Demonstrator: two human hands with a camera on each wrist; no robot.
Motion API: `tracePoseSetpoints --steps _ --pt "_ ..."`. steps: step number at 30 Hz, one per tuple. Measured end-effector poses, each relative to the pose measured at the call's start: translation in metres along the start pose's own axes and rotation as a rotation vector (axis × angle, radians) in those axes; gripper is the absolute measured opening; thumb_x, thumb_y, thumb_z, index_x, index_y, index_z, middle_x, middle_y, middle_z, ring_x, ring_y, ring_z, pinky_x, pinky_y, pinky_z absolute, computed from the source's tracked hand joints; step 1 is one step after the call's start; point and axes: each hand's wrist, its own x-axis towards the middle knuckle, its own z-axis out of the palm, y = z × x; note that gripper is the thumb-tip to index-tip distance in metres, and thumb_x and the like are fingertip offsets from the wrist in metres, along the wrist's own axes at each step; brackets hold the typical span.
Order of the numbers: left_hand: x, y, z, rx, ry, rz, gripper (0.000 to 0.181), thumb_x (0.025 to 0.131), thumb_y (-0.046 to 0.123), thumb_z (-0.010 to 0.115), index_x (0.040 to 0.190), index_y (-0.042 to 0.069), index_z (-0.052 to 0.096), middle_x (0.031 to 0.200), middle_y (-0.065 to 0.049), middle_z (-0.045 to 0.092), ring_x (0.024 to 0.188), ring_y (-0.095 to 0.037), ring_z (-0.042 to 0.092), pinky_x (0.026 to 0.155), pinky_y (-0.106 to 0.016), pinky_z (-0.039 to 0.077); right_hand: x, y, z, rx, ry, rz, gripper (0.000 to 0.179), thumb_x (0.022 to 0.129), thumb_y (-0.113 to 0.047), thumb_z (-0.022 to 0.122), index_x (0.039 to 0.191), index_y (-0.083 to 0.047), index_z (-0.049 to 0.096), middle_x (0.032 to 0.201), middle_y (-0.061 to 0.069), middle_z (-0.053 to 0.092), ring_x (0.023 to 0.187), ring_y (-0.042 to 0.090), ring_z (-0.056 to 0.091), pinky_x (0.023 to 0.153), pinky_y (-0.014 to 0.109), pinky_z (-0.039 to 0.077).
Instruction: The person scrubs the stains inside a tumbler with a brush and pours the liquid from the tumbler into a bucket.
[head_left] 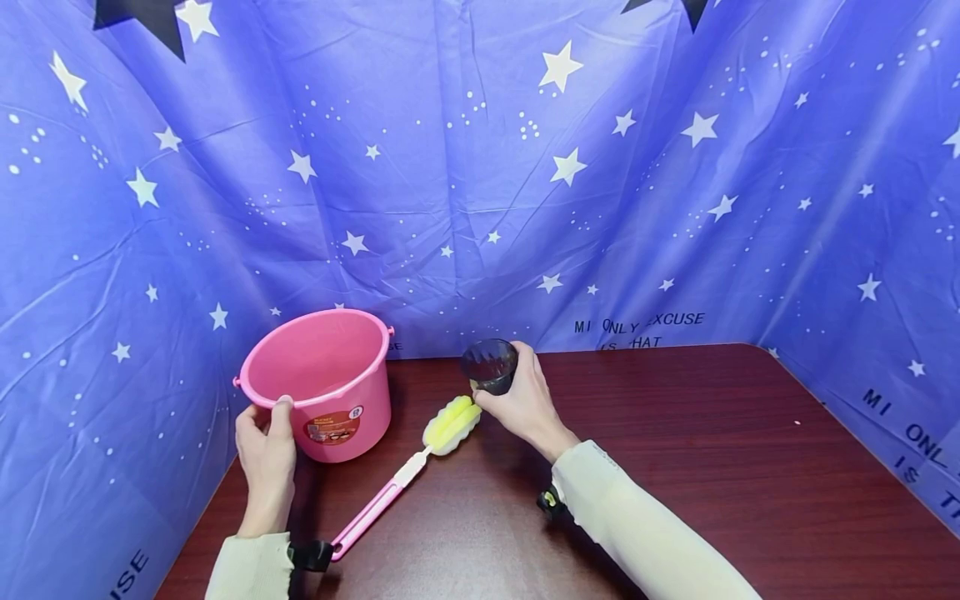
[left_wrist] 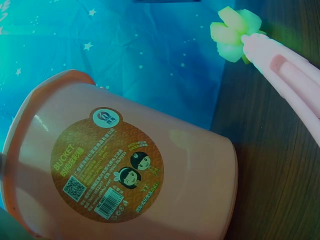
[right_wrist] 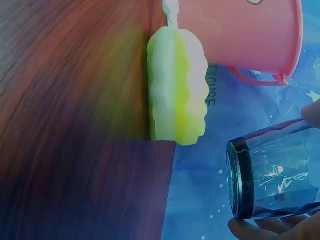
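A pink bucket (head_left: 341, 429) stands upright at the left of the table, its round label facing me. My left hand (head_left: 266, 467) grips the near side of its rim, thumb at the edge. Toward the back middle, my right hand (head_left: 525, 404) holds a dark clear drinking glass (head_left: 487, 362) round its side. In the right wrist view the thick base of the glass (right_wrist: 242, 180) shows, with fingers on both sides. Between the hands lies a cup brush with a yellow and white sponge head (head_left: 452, 425) and a pink and white handle (head_left: 378, 508), touched by neither hand.
The dark red wooden table (head_left: 690, 467) extends to the right. A blue cloth with white stars (head_left: 450, 192) hangs behind it and at both sides. The bucket's handle (right_wrist: 255, 80) hangs down its far side in the right wrist view.
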Motion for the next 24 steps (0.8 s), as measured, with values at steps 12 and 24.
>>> tracePoseSetpoints --steps 12,24 --pt "0.000 -0.002 0.000 0.010 0.012 0.004 0.060 0.091 0.033 0.057 0.132 -0.007 0.040 0.124 -0.015 0.040 0.101 -0.015 0.042 0.090 -0.031 0.035 -0.005 0.013 -0.012 -0.023 -0.008 0.013 0.089 0.064 -0.033 0.080 0.136 -0.008 0.033 0.128 0.012 0.044 0.113 0.028 0.050 0.094 0.046 0.042" --pt "0.000 -0.001 0.001 0.014 0.013 0.008 0.059 0.090 0.032 0.057 0.131 -0.008 0.040 0.125 -0.015 0.040 0.102 -0.018 0.042 0.089 -0.030 0.036 -0.008 0.025 -0.021 -0.021 0.015 0.003 0.088 0.064 -0.031 0.081 0.134 -0.006 0.034 0.125 0.013 0.045 0.112 0.029 0.051 0.094 0.046 0.041"
